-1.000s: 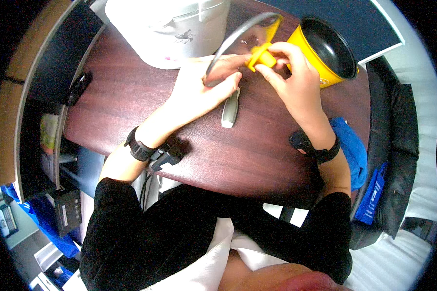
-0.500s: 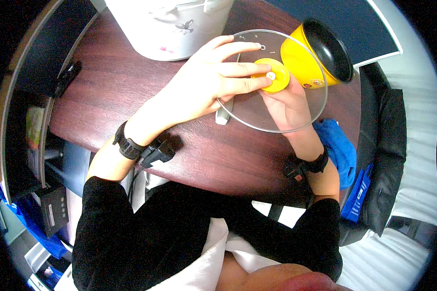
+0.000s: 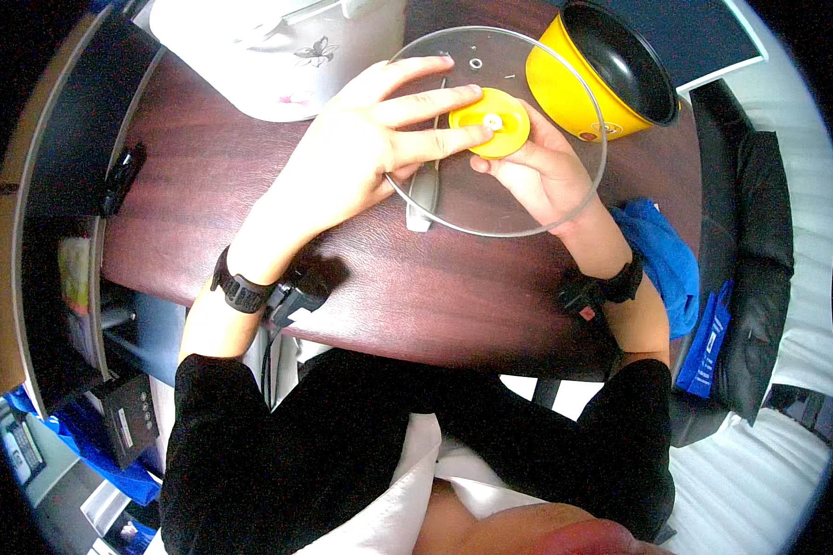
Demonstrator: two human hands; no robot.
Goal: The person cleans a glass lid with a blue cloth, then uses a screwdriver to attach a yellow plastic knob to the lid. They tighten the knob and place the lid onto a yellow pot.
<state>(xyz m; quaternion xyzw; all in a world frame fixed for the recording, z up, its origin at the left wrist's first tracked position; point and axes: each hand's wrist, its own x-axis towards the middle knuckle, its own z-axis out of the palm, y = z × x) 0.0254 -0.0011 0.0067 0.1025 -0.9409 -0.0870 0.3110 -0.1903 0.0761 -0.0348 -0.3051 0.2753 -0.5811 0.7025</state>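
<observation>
A round clear glass lid (image 3: 491,208) with a thin rim is raised above the table. At its middle sits a yellow disc (image 3: 514,109) with a small white piece (image 3: 492,122) at its centre. My left hand (image 3: 352,157) reaches over the lid, fingers stretched and spread, two fingertips touching the disc; its thumb is mostly hidden. Seen through the glass, my right hand (image 3: 541,176) closes on the lid at the disc from the other side, its fingers partly covered by the disc. Beneath the lid lies a grey-handled tool (image 3: 422,199), its thin far end partly hidden by my left hand.
A yellow pot with a black inside (image 3: 611,79) stands at the far right. A white bin-like container (image 3: 278,65) is at the far left. A small ring (image 3: 476,64) shows through the glass. A blue cloth (image 3: 662,259) lies at the right table edge.
The lid and both hands have shifted slightly left and away from me. My left fingertips have shifted on the disc, with one now beside the white piece.
</observation>
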